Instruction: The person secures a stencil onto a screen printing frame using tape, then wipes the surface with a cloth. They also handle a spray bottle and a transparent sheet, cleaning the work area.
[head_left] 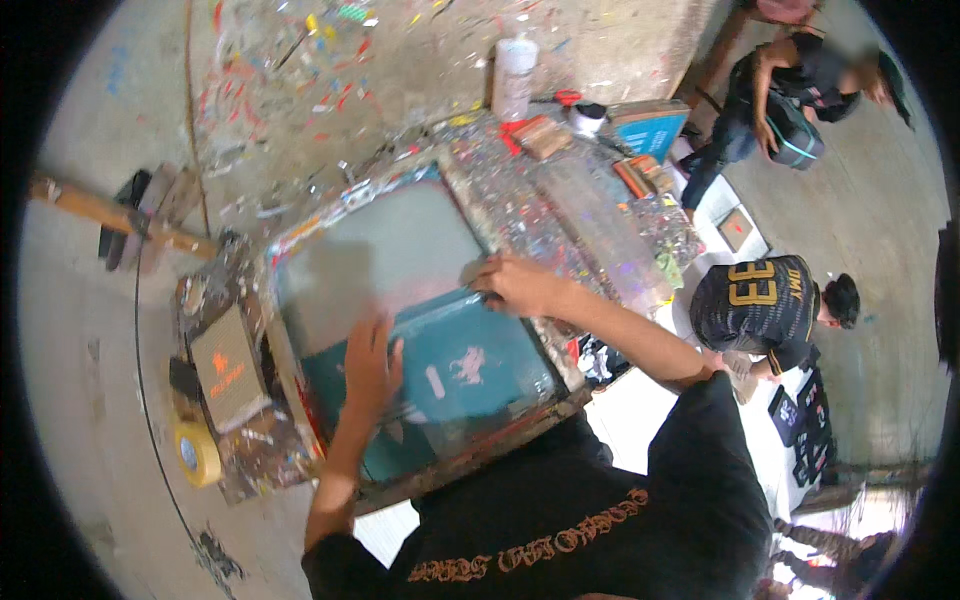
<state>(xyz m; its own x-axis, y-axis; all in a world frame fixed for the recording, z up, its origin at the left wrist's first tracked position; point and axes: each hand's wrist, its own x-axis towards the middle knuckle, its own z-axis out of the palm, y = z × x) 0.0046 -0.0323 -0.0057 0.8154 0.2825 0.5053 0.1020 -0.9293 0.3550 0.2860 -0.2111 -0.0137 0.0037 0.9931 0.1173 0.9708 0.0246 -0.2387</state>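
Observation:
A screen-printing frame point(430, 462) lies on a paint-spattered bench in front of me, with pale mesh point(400, 230) at its far part and a teal stencil point(500, 365) bearing a pale animal figure nearer me. My left hand point(372, 365) is over the screen's left-middle, fingers extended and somewhat blurred. My right hand point(505, 280) is at the screen's right side, fingers bent and together at a glossy strip point(435, 305) along the teal area's upper edge; what they hold, if anything, is unclear.
Left: wooden block point(228, 370), yellow tape roll point(197, 453). Back right: bottle point(513, 85), red scissors point(562, 98), squeegees point(635, 178), blue board point(645, 130). Right: one person carrying something point(775, 110), another crouching point(755, 310) beside dark printed items point(805, 420), others partly visible below point(840, 550).

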